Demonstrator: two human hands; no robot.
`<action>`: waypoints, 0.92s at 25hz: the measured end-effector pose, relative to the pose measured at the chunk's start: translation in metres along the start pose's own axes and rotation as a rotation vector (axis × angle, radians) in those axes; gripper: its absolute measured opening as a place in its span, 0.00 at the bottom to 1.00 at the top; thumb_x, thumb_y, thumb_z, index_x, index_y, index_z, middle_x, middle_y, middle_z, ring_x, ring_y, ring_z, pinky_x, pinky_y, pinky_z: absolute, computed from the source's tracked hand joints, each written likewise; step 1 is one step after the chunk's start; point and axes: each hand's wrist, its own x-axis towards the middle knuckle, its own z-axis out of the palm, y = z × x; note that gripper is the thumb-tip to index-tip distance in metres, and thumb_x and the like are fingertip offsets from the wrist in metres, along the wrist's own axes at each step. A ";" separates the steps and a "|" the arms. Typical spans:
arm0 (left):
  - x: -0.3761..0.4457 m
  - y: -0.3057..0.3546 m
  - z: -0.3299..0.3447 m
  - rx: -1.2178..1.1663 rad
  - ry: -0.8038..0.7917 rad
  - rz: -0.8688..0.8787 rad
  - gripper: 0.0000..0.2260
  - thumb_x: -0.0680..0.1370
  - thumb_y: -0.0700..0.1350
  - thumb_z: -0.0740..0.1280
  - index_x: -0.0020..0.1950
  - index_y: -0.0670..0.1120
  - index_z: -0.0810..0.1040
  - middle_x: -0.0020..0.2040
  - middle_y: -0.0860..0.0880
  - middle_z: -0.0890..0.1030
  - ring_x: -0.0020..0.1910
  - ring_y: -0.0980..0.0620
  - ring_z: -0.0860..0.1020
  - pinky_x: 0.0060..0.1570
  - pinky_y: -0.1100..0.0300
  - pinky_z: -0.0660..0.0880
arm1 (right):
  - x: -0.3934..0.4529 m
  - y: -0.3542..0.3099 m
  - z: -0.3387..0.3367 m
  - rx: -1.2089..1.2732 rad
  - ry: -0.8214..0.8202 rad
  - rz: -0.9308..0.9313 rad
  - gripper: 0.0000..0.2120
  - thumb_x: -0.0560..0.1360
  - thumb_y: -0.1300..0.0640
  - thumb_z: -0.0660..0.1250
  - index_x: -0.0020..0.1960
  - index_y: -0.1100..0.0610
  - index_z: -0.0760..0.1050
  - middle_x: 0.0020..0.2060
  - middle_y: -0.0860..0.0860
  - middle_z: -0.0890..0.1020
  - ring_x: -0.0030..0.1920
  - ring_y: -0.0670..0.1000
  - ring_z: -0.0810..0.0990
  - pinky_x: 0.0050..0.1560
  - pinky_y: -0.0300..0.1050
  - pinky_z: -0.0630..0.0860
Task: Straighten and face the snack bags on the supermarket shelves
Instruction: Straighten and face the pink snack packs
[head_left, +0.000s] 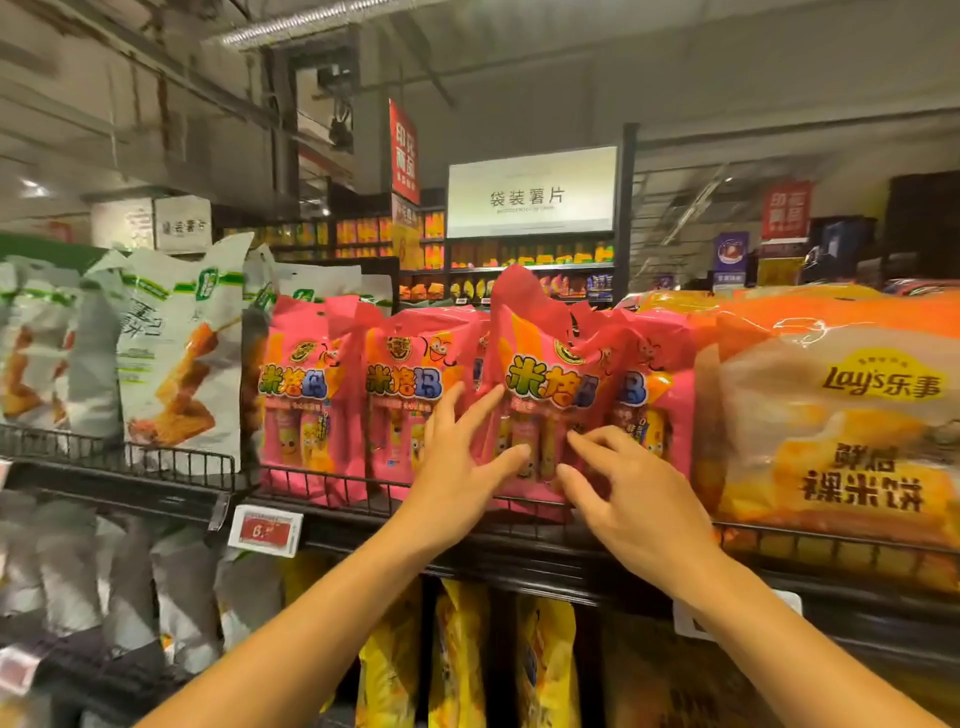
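Pink bag (540, 395) sits on top shelf (519, 530), taller than pink neighbours, top crumpled; likely being squared so front faces aisle. Left hand (457, 467) at bag's left edge, fingers straight and spread, thumb pressing front: released, gripping nothing. Right hand (623, 488) at bag's lower right, fingers curled onto front, pinching film. Both forearms reach up from below bag.
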 end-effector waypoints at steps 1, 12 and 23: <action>0.000 -0.004 0.000 -0.039 -0.021 0.025 0.32 0.75 0.48 0.73 0.75 0.58 0.64 0.76 0.54 0.61 0.76 0.57 0.56 0.77 0.51 0.54 | -0.001 -0.005 0.005 0.013 0.002 0.032 0.22 0.80 0.42 0.62 0.71 0.49 0.74 0.61 0.39 0.76 0.59 0.47 0.78 0.51 0.46 0.77; 0.019 -0.046 -0.021 -0.450 0.036 0.088 0.48 0.69 0.40 0.79 0.76 0.65 0.52 0.73 0.67 0.59 0.75 0.61 0.59 0.76 0.58 0.56 | 0.005 -0.040 0.010 0.395 0.093 0.241 0.19 0.78 0.51 0.71 0.67 0.42 0.75 0.69 0.32 0.71 0.66 0.25 0.66 0.57 0.18 0.63; 0.047 -0.051 -0.044 -0.655 -0.126 0.084 0.40 0.63 0.46 0.81 0.70 0.60 0.67 0.58 0.69 0.75 0.57 0.76 0.74 0.49 0.77 0.73 | 0.028 -0.048 0.002 0.771 0.005 0.464 0.37 0.56 0.34 0.79 0.62 0.38 0.73 0.58 0.43 0.84 0.59 0.45 0.82 0.60 0.50 0.78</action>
